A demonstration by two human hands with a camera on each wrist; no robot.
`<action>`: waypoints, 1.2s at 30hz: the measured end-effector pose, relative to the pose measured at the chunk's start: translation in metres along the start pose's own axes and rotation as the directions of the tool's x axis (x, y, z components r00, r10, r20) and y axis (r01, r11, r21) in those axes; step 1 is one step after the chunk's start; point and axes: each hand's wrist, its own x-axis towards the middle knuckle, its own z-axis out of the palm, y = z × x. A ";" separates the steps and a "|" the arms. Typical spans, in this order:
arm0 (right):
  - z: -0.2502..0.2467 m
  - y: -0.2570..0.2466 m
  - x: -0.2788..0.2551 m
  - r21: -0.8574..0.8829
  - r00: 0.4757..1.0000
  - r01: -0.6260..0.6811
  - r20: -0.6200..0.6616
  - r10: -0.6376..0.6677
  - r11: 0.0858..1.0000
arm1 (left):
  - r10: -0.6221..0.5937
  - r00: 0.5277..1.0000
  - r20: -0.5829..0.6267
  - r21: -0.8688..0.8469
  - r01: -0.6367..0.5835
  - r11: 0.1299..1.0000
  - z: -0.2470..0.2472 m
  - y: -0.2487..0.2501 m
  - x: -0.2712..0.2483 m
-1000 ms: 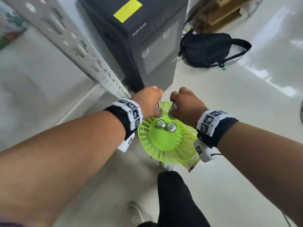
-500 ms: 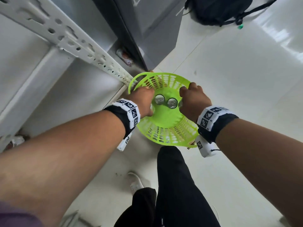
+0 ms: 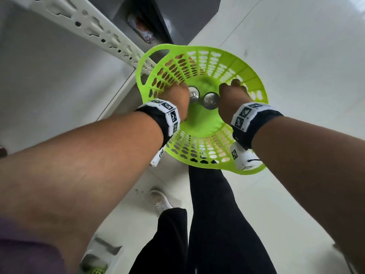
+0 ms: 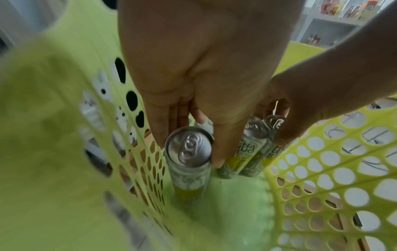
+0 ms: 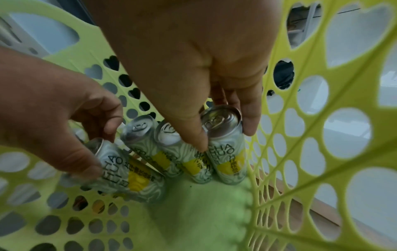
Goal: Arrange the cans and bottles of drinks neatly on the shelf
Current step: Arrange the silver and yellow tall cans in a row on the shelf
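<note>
A lime-green perforated basket (image 3: 246, 76) stands on the floor with several slim silver-and-yellow cans in it. My left hand (image 4: 191, 149) reaches down into it and pinches the top of the leftmost can (image 4: 187, 171), which leans in the right wrist view (image 5: 128, 171). On the other side my right hand (image 5: 224, 135) grips the top of the rightmost can (image 5: 227, 158) between thumb and fingers. Two more cans (image 5: 148, 144) (image 5: 182, 156) stand free between them; their tops (image 3: 193, 94) (image 3: 211, 100) show in the head view. Both hands (image 3: 175, 97) (image 3: 231, 95) hide the held cans there.
A white perforated shelf upright (image 3: 94, 30) slants down to the basket's left rim, with a pale shelf board (image 3: 59, 86) beside it. A dark cabinet (image 3: 177, 16) stands behind the basket. My legs (image 3: 207, 224) and a white shoe (image 3: 162, 202) are just below it on the pale floor.
Both hands, each with a can in its fist, have gone down from above the basket into it, beside the two standing cans. The head view has tilted downward and closer.
</note>
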 end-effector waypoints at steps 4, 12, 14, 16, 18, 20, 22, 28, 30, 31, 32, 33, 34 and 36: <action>0.000 -0.002 -0.003 -0.017 1.000 0.006 -0.017 -0.007 1.000 | 0.029 0.998 -0.059 -0.082 -0.034 0.996 -0.001 -0.007 -0.004; -0.089 -0.064 -0.092 -0.060 0.966 0.237 -0.092 -0.242 0.970 | 0.097 0.987 -0.129 -0.286 -0.131 0.949 -0.078 -0.053 -0.116; -0.119 -0.095 -0.134 -0.075 0.928 0.349 -0.109 -0.356 0.934 | 0.078 0.984 -0.162 -0.299 -0.124 0.946 -0.100 -0.077 -0.165; -0.143 -0.126 -0.173 -0.091 0.877 0.446 -0.152 -0.455 0.890 | 0.029 0.972 -0.232 -0.328 -0.106 0.939 -0.113 -0.102 -0.211; -0.161 -0.165 -0.221 -0.144 0.842 0.491 -0.172 -0.511 0.859 | -0.016 0.952 -0.305 -0.355 -0.098 0.930 -0.123 -0.131 -0.268; -0.174 -0.205 -0.269 -0.182 0.817 0.514 -0.193 -0.543 0.838 | -0.069 0.923 -0.379 -0.356 -0.076 0.931 -0.127 -0.162 -0.326; -0.179 -0.249 -0.321 -0.223 0.757 0.578 -0.214 -0.618 0.785 | -0.129 0.882 -0.453 -0.361 -0.049 0.931 -0.125 -0.196 -0.393; -0.160 -0.377 -0.483 -0.321 0.509 0.751 -0.277 -0.815 0.578 | -0.356 0.741 -0.569 -0.440 0.092 0.893 -0.081 -0.296 -0.600; -0.147 -0.420 -0.539 -0.371 0.405 0.792 -0.274 -0.872 0.484 | -0.426 0.668 -0.610 -0.455 0.145 0.879 -0.057 -0.328 -0.670; -0.141 -0.438 -0.564 -0.397 0.354 0.805 -0.276 -0.894 0.441 | -0.456 0.635 -0.623 -0.464 0.170 0.870 -0.046 -0.340 -0.701; -0.132 -0.460 -0.595 -0.426 0.292 0.818 -0.271 -0.917 0.387 | -0.483 0.589 -0.648 -0.471 0.188 0.862 -0.031 -0.353 -0.741; -0.125 -0.477 -0.620 -0.451 0.249 0.821 -0.269 -0.930 0.350 | -0.505 0.559 -0.658 -0.481 0.204 0.853 -0.020 -0.361 -0.771; -0.116 -0.499 -0.650 -0.480 0.197 0.823 -0.260 -0.945 0.303 | -0.534 0.509 -0.675 -0.493 0.227 0.840 -0.006 -0.374 -0.807; -0.104 -0.532 -0.698 -0.537 0.107 0.814 -0.234 -0.966 0.220 | -0.589 0.436 -0.681 -0.522 0.275 0.807 0.013 -0.389 -0.865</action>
